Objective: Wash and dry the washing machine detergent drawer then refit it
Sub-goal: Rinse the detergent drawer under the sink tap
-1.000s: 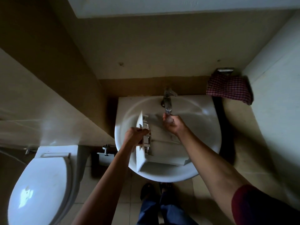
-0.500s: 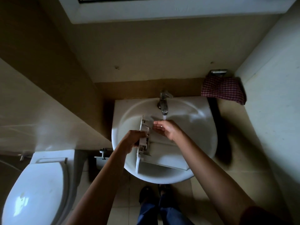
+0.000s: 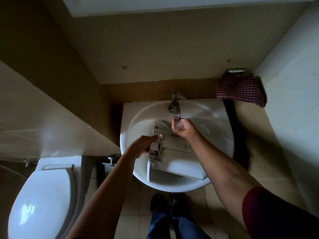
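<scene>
Drawer lies in the sink, tilted, with its front panel at the left and its long body running right toward the near rim. Left hand grips the ribbed part just behind the front panel, fingers curled round it. Right hand is under the running tap, fingers curled into a cup with water pooling in it; we see nothing solid in it. It is just above the drawer's far corner, and we can't tell if it touches.

We judge this as the wash step, early on: rinsing, no drying yet.

To do it well:
1. We'd tip the cupped water into the compartments, not over the outside.
2. We'd hold the left grip firm, since wet plastic slips.
3. We'd angle the open side toward the stream so residue runs out to the drain.
4. We'd rub the corners with fingertips.

The checked cloth hangs on the rail at right, handy for drying. A toilet stands at left.
</scene>
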`<state>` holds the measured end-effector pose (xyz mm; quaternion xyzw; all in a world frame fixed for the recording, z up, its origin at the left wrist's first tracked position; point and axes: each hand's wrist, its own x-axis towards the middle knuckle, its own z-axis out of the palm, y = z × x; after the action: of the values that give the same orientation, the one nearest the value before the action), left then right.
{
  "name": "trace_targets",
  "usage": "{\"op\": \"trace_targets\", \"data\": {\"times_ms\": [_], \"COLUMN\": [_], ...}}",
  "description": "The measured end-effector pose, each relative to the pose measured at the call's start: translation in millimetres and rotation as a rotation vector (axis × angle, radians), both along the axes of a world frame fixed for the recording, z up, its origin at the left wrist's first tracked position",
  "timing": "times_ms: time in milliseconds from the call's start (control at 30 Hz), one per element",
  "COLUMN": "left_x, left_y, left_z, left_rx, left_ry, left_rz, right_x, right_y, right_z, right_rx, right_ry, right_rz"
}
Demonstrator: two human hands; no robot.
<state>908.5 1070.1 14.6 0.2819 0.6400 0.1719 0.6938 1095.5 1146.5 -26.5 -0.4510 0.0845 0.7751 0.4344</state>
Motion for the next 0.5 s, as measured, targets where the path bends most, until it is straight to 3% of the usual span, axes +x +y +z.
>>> {"op": "trace_targets", "data": {"times_ms": [100, 300, 400, 500], "left_x": [0, 2, 5, 7], "left_y": [0, 1, 2, 2], "left_z": [0, -1, -3, -3], "left_rx": [0.000, -0.042, -0.048, -0.034], "left_ry": [0.007, -0.089, -0.101, -0.075], "left_rz": [-0.017, 0.042, 0.055, 0.054], "right_x": [4, -9, -15, -11], "right_y": [-12, -36, -41, -35], "right_z": [10, 51, 71, 70], "right_rx": [0.008, 0.228, 0.346, 0.295], "right_ry": [-0.022, -0.319, -0.376, -0.517], "right_rz": [0.169, 1.007, 1.139, 1.077]}}
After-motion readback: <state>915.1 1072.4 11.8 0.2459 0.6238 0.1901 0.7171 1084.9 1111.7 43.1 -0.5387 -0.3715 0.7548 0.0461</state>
